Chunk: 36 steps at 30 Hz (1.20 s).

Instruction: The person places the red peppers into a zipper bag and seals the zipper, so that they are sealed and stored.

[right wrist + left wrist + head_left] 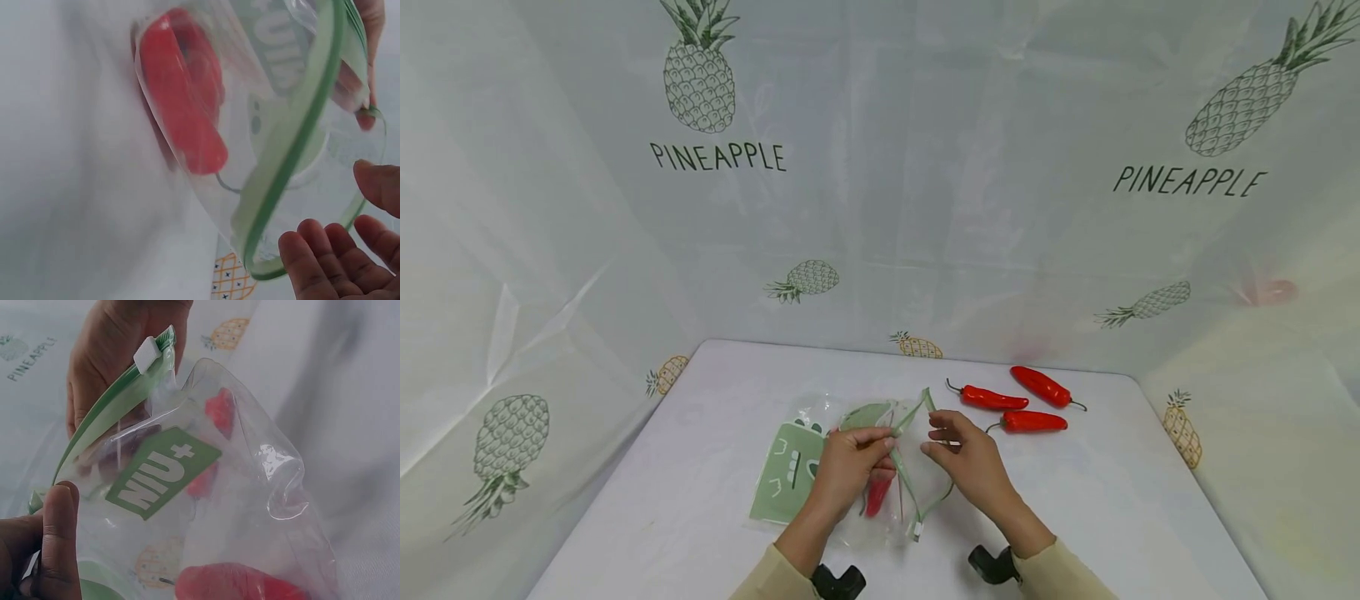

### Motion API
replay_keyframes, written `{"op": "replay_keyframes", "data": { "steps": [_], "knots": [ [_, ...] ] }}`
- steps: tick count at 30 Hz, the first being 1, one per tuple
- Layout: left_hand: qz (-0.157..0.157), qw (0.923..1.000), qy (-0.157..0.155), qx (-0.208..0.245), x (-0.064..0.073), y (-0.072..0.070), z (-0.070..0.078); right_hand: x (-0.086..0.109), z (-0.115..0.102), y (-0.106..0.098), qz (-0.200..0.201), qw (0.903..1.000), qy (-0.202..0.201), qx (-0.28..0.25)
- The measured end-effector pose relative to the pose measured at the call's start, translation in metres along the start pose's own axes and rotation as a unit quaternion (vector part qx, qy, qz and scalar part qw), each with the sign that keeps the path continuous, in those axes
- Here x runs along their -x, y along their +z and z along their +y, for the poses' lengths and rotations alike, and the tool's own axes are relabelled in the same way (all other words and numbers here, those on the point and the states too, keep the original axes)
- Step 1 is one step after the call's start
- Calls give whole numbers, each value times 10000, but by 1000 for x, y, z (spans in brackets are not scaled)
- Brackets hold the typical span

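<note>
A clear zip bag (pixel 256 525) with a green zip edge, white slider (pixel 147 355) and green "NIU+" label (pixel 164 472) stands with its mouth gaping. My left hand (pixel 850 471) pinches the zip edge between thumb and fingers. At the opposite side of the mouth is my right hand (pixel 973 458), its fingers spread and slightly bent, gripping nothing. In the right wrist view those fingers lie at the green rim (pixel 300 144); whether they touch it I cannot tell. Red chili peppers (pixel 187 100) lie inside the bag, one with its stem showing.
Three red chilies, a thin one (pixel 992 398), a back one (pixel 1041 385) and a front one (pixel 1034 422), lie right of the bag. A green pack with a cartoon face (pixel 771 487) lies left. Pineapple-printed sheeting (pixel 880 208) surrounds the white table (pixel 647 508).
</note>
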State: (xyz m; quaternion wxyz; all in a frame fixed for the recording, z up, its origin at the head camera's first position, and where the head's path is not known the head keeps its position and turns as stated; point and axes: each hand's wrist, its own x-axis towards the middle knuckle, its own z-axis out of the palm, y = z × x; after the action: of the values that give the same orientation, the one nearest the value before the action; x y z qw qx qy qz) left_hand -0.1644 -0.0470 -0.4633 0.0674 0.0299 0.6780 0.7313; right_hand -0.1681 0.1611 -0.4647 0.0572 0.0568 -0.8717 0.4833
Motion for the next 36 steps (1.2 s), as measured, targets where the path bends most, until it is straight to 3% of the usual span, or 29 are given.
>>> {"op": "replay_keyframes", "data": {
  "steps": [14,19,27,36],
  "knots": [
    [-42,9999,127,-26,-1,-1,-2,-10,19,-28,67,9999,-39,81],
    [-57,9999,132,-33,-1,-1,-2,-19,37,-53,239,9993,64,284],
    [-45,9999,86,-51,-1,-2,-3,-37,70,-99,507,9934,92,1021],
    [-47,10000,24,48,0,-1,-4,-53,105,-122,149,9921,12,1248]
  ]
}}
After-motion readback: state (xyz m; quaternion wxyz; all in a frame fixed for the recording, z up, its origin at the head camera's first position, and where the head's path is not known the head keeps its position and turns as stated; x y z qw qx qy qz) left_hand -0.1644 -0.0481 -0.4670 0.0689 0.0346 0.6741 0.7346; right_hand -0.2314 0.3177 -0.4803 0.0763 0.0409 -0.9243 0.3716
